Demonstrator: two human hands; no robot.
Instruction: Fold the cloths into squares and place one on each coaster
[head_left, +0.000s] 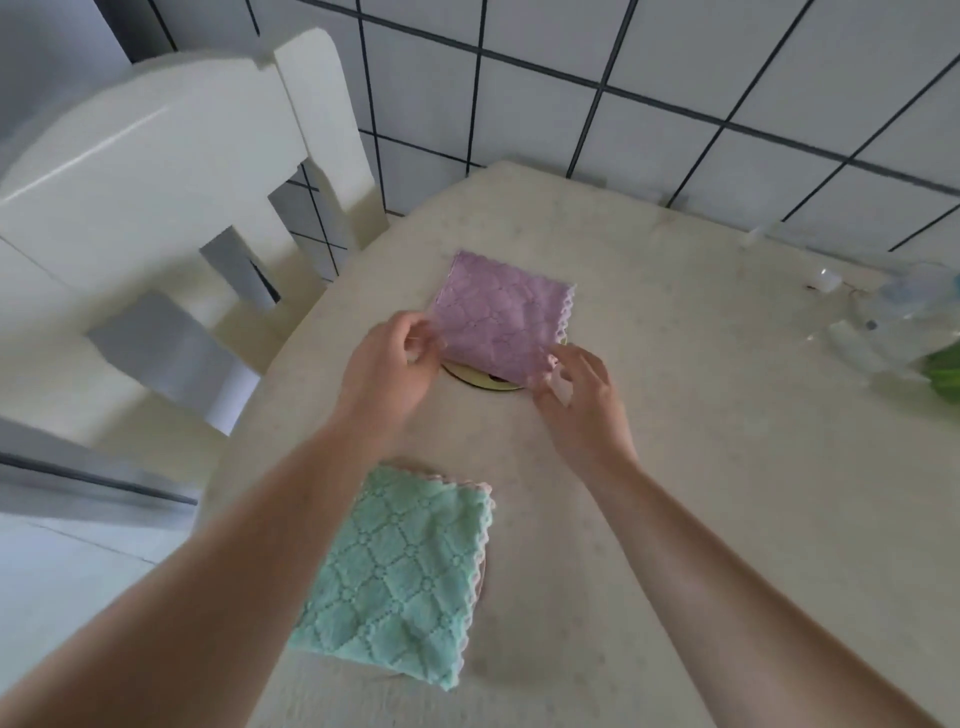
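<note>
White wall tiles with dark lines stand behind a pale, speckled table, and a cream chair with a smooth curved back sits at its left. On the table, the left hand pinches the near left corner of a folded purple cloth between thumb and fingers. The right hand pinches the near right corner the same way. That soft, bumpy square is over a round yellow coaster, whose rim peeks out under its near edge. Closer in lies a folded green cloth, fluffy with a diamond pattern and wavy pink edging; a thin curved edge under its right side may be another coaster. Blurry clear plastic lies at the far right.
</note>
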